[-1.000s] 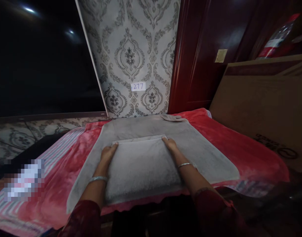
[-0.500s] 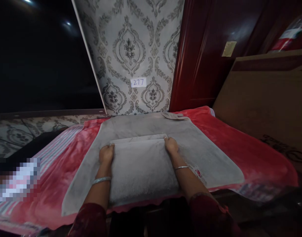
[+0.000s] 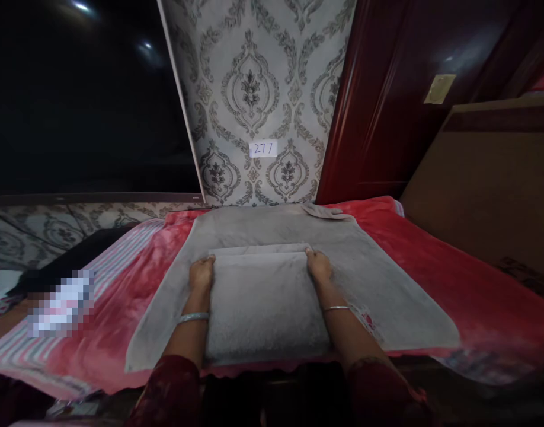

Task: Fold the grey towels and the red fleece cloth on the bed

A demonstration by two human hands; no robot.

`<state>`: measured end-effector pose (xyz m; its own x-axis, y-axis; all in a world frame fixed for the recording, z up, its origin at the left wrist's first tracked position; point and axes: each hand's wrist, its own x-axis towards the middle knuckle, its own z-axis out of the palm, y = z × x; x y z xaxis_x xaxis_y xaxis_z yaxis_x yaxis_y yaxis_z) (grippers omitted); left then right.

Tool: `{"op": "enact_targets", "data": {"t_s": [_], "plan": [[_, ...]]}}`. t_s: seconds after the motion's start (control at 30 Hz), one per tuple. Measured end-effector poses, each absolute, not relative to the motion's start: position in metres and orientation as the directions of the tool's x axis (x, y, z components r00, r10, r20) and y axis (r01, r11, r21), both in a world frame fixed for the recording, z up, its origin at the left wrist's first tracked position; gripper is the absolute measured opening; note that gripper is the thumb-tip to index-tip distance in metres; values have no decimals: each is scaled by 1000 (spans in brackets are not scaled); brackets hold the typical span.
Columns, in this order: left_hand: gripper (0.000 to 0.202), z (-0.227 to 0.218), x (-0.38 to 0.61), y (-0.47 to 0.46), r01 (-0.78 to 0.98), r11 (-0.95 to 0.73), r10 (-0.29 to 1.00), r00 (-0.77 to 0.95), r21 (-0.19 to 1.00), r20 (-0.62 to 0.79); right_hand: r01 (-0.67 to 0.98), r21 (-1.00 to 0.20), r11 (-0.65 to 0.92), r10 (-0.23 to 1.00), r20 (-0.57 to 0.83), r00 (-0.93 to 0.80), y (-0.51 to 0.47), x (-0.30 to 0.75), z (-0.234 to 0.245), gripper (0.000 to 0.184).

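Note:
A folded grey fleecy cloth [image 3: 265, 302] lies in front of me with its straight folded edge facing away. My left hand [image 3: 201, 273] is closed on its far left corner, the thumb on top. At the far right corner my right hand [image 3: 319, 265] pinches the same edge between thumb and fingers. Beneath spreads a wider grey cloth [image 3: 400, 296]; I cannot tell whether both are one piece. A small red-and-white pattern [image 3: 368, 321] shows beside my right forearm. A grey flap [image 3: 328, 212] lies on the far edge.
Under the grey cloth is a red blanket [image 3: 427, 261] with a striped border [image 3: 121, 252]. A large dark screen [image 3: 85, 107] stands back left, a cardboard box [image 3: 489, 178] at right. Behind is a patterned wall [image 3: 249, 59] with a "277" label [image 3: 264, 148]. Another person's arm [image 3: 9, 317] shows at left.
My view has shifted slightly left, so most things sit further right in the picture. Both hands keep their grip on the folded cloth. Another person's arm now shows at the left edge.

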<state>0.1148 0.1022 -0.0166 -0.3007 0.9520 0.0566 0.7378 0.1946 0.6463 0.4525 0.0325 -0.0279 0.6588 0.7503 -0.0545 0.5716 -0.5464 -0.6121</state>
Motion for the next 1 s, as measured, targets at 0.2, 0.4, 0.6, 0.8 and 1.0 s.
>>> {"op": "enact_targets", "data": {"t_s": [0.2, 0.4, 0.6, 0.8, 1.0], "plan": [[49, -12, 118, 97, 754, 227, 952, -304, 617, 22, 571, -616, -543, 746, -41, 665, 30, 451, -26, 52], [52, -10, 121, 95, 776, 233, 951, -309, 586, 31, 591, -607, -531, 755, -22, 656, 29, 449, -23, 52], [45, -2, 119, 97, 808, 233, 955, -294, 542, 27, 605, -597, -526, 768, -28, 640, 29, 449, -20, 53], [48, 19, 124, 84, 864, 157, 944, -274, 479, 183, 698, -576, -426, 808, 105, 580, 19, 448, -1, 50], [57, 4, 172, 58, 868, -487, 859, 457, 93, 230, 956, -288, -50, 965, 234, 121, 4, 415, -4, 53]]}}
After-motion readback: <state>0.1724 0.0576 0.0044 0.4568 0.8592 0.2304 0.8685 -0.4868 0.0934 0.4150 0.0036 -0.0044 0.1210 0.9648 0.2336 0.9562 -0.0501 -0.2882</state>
